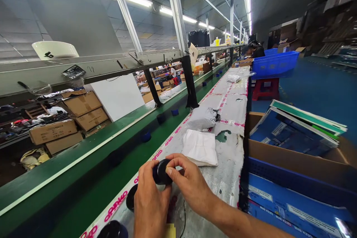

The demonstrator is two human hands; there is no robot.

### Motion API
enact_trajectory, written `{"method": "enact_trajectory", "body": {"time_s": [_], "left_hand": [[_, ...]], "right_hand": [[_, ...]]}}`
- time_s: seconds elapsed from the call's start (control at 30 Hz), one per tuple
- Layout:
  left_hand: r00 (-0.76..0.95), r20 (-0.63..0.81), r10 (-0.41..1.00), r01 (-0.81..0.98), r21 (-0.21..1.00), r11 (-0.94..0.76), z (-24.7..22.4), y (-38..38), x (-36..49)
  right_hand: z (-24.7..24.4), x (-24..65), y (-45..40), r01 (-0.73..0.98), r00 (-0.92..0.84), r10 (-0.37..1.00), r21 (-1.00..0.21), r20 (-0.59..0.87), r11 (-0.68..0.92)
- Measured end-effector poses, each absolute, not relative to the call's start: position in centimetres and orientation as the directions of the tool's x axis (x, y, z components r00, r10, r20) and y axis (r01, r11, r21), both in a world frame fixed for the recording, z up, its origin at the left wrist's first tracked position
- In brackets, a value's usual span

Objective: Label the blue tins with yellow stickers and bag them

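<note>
My left hand [150, 195] wraps around the body of a small dark round cylinder [164, 171] with a flat, glossy black face. The fingers of my right hand [188, 180] are pinched at the near right edge of that face. Both hands hold it above the bench, just in front of a folded white cloth [199, 148]. To the left of my left hand sits another dark round piece [130, 198], partly hidden by that hand. A further glossy dark piece [113, 229] shows at the bottom edge of the view.
A green conveyor belt [97, 189] runs along the left, carrying several small dark blue pieces [145, 137]. Beyond the cloth lies a white plastic bag [202, 118]. On the right stand a cardboard box [295, 150] with blue printed sheets and a blue bin [275, 65].
</note>
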State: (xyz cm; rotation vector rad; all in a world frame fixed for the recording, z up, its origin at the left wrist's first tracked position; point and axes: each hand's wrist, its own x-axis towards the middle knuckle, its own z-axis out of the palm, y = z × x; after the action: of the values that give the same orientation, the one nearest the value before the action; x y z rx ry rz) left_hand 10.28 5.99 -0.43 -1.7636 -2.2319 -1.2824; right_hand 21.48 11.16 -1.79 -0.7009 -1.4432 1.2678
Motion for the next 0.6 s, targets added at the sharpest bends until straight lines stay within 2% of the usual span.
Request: {"method": "enact_trajectory", "body": {"time_s": [0.27, 0.6], "left_hand": [[-0.334, 0.513, 0.791, 0.827, 0.562, -0.016, -1.5, 6.5, 8.6], [-0.384, 0.436, 0.814, 0.784, 0.619, 0.038, -1.2, 6.3, 9.2]], "right_hand": [[-1.5, 21.2, 10.6, -0.224, -0.263, 0.915, -0.942, 0.305, 0.25], [-2.3, 20.5, 11.8, -0.264, -0.177, 0.968, -0.956, 0.176, 0.126]]}}
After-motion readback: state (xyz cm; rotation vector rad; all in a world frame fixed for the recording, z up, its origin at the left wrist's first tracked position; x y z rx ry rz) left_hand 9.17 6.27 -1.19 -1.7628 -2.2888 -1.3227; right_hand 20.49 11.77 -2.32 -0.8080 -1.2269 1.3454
